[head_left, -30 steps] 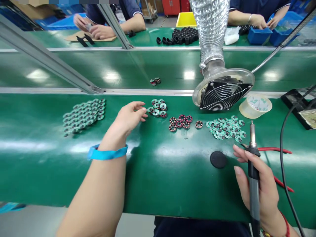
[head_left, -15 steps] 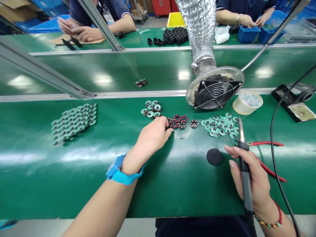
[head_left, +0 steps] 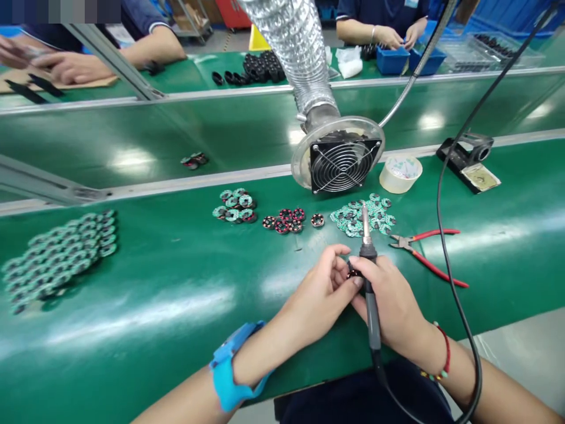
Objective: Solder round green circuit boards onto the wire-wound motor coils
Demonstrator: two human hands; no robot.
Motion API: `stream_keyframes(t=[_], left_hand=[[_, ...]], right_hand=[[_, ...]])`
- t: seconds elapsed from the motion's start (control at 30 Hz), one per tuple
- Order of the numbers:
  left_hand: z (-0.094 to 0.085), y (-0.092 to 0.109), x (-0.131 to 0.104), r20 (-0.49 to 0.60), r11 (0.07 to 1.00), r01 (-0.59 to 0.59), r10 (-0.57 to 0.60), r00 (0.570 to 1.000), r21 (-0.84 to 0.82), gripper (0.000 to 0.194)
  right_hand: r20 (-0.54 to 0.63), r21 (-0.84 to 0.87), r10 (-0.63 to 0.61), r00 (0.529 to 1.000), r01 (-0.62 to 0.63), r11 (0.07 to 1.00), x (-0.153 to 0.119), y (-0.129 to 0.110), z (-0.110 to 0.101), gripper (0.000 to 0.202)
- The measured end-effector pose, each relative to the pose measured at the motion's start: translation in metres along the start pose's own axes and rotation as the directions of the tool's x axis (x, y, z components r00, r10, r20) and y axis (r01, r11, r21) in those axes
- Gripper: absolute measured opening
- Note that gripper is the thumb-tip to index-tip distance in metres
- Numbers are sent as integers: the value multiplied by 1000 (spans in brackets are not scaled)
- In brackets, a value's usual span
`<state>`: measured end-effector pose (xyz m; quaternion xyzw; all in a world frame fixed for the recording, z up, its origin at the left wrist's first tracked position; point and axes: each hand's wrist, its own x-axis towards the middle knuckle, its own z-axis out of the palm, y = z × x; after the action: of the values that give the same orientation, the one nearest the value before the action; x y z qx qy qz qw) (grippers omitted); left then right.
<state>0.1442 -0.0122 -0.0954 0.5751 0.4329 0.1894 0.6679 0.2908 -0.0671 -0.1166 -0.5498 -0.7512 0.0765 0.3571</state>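
My left hand (head_left: 318, 290) pinches a small wound motor stator (head_left: 352, 273), mostly covered by the fingers. Close against it, my right hand (head_left: 395, 297) grips a soldering iron (head_left: 373, 321), its metal tip pointing away over a pile of green ring-shaped circuit boards (head_left: 342, 219). The right fingertips also reach the stator. Several bare stators (head_left: 285, 222) lie in a cluster beyond the left hand, with a single stator (head_left: 316, 220) beside them. Farther left sits a small group of stators with green boards (head_left: 236, 203).
A large block of board-topped stators (head_left: 66, 250) lies at left. Red-handled cutters (head_left: 430, 234) rest right of my hands, under the iron's cable. A fan hood (head_left: 344, 165), tape roll (head_left: 401, 175) and iron stand (head_left: 474, 162) line the back. Two people work across the bench.
My left hand has moved from the stator cluster back to my right hand, now with a stator in its fingers. The view has shifted right. The black disc is hidden.
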Motion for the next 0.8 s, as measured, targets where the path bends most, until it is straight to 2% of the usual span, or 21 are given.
stream_keyframes(t=[0.1, 0.2, 0.27, 0.33, 0.43, 0.57, 0.7, 0.8], left_hand=[[-2, 0, 1, 36, 994, 13, -10, 999, -104, 36], [-7, 1, 4, 128, 979, 95, -72, 989, -183, 32], [-8, 0, 5, 203, 963, 158, -113, 973, -220, 34], [-6, -2, 7, 224, 952, 178, -122, 967, -248, 36], [-2, -5, 7, 167, 958, 148, -109, 980, -244, 36], [-1, -6, 6, 149, 984, 94, -71, 986, -153, 30], [-6, 0, 5, -6, 998, -57, 57, 998, 1, 20], [-10, 4, 4, -8, 976, -130, 133, 991, 175, 23]], right_hand=[[-20, 141, 35, 999, -32, 990, -3, 2, -4, 44], [-13, 263, 54, 998, -49, 964, -5, 4, -10, 55], [-10, 283, 36, 999, -32, 959, -6, 5, -13, 55], [-20, 272, 14, 1000, -8, 962, -6, 5, -13, 54], [-1, 163, -27, 1000, 27, 986, -7, 5, -10, 52], [111, -25, -32, 993, 35, 999, -8, 11, -7, 42], [144, -3, -69, 987, 70, 998, -8, 16, -8, 43], [156, 25, -103, 982, 100, 995, -6, 17, -10, 44]])
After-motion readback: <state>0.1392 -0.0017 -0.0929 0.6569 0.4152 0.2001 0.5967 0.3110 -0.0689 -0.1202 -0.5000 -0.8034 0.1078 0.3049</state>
